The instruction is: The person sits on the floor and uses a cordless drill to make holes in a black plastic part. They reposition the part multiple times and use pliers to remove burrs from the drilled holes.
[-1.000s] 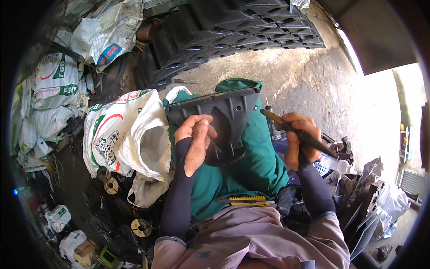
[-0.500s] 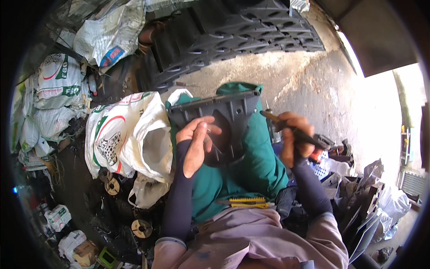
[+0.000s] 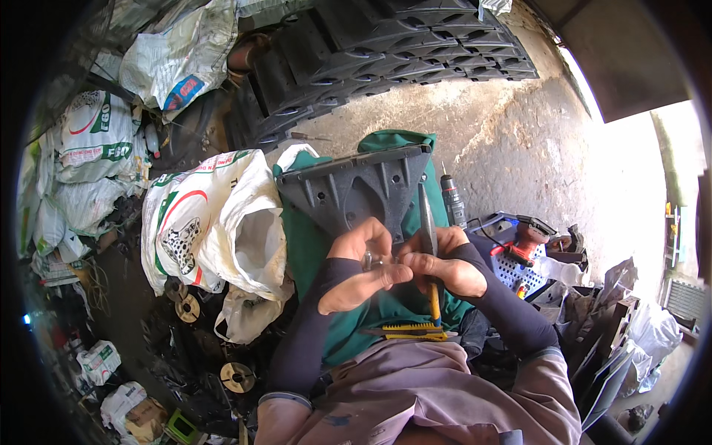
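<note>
On my green-trousered lap rests a black plastic piece, roughly triangular, ribbed and with small holes. Just in front of it my two hands meet. My right hand is closed round a long tool with a tapered grey blade pointing away from me and a yellow handle. Beside it, my left hand is closed, with a small shiny piece at its fingers, too small to name. The two thumbs nearly touch. A yellow-and-black tool lies across my lap near my shirt.
Black moulded plastic pieces are stacked on the floor ahead. An opened white sack stands left of my legs. At right are a cordless drill, a blue perforated basket and a red-and-black power tool.
My right hand has moved left with the tool, whose blade now points away from me. My left hand has drawn back from the black piece toward my right hand.
</note>
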Demonstrator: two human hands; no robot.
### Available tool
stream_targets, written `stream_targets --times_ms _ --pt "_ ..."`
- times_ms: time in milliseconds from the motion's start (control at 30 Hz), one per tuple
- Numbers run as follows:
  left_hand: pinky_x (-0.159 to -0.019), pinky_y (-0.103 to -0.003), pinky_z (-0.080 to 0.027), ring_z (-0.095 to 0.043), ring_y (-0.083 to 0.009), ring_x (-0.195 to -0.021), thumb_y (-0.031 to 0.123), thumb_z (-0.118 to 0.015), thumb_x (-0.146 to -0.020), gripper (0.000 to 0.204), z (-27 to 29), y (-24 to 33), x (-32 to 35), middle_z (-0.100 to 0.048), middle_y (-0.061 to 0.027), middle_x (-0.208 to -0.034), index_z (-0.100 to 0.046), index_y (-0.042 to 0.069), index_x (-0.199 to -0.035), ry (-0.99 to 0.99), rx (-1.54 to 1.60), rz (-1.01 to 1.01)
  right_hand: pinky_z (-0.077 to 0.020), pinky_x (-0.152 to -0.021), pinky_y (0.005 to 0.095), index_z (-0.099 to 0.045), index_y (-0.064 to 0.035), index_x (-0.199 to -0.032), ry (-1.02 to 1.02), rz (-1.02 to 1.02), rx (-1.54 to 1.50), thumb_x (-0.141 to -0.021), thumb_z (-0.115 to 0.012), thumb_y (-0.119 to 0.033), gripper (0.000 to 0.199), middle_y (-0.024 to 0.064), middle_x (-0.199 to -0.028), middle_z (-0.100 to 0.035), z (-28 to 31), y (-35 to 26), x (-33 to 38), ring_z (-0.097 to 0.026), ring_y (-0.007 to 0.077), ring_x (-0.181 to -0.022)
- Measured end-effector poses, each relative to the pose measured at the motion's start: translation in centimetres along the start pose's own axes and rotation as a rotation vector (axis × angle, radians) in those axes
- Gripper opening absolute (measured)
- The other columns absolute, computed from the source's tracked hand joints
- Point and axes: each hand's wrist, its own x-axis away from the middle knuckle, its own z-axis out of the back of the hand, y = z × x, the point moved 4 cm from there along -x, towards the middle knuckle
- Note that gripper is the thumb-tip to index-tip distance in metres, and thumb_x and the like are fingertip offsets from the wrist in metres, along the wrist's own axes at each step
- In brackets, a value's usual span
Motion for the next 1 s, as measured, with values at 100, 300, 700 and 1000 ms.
stream_targets --times_ms 100,300,700,1000 --pt "-0.058 -0.022 -0.043 -0.051 -0.0058 -0.066 0.013 -0.083 -0.075 0.039 -0.1 -0.3 -0.2 -0.052 0.0021 -0.073 -0.047 0.008 -0.088 -0.060 -0.159 -0.057 -0.0437 -0.056 0.0247 -0.065 0.0010 -0.094 -0.031 -0.021 -0.029 -0.089 -0.064 -0.013 0.015 0.0055 -0.078 -0.064 0.1 0.1 0.5 -0.057 0.0097 -0.063" --pt "-0.056 -0.022 -0.041 -0.048 -0.0048 -0.062 0.016 -0.074 -0.084 0.026 0.4 -0.1 -0.5 -0.055 -0.0005 -0.075 -0.051 0.008 -0.094 0.149 -0.218 -0.130 -0.0461 -0.048 0.0236 -0.064 0.0022 -0.092 0.132 0.080 0.036 -0.086 -0.069 -0.013 0.017 0.0066 -0.071 -0.064 1.9 0.0 0.3 -0.059 0.0117 -0.054" --pt "-0.050 -0.019 -0.036 -0.045 -0.0043 -0.056 0.024 -0.054 -0.096 0.025 2.9 1.0 -3.5 -0.057 -0.0017 -0.073 -0.057 0.001 -0.107 0.390 0.007 -0.042 -0.0464 -0.053 0.0329 -0.061 -0.0009 -0.087 0.457 0.192 0.586 -0.083 -0.066 -0.015 0.016 0.0096 -0.062 -0.063 4.3 -0.2 -3.2 -0.061 0.0176 -0.053" --pt "-0.049 -0.018 -0.036 -0.046 -0.0040 -0.054 0.032 -0.056 -0.096 0.033 3.1 1.3 -4.3 -0.059 -0.0030 -0.073 -0.054 0.001 -0.108 0.459 0.048 -0.060 -0.0445 -0.048 0.0341 -0.059 -0.0008 -0.089 0.471 0.349 0.866 -0.085 -0.065 -0.020 0.020 0.0107 -0.057 -0.060 3.4 -0.8 -3.6 -0.059 0.0208 -0.047"
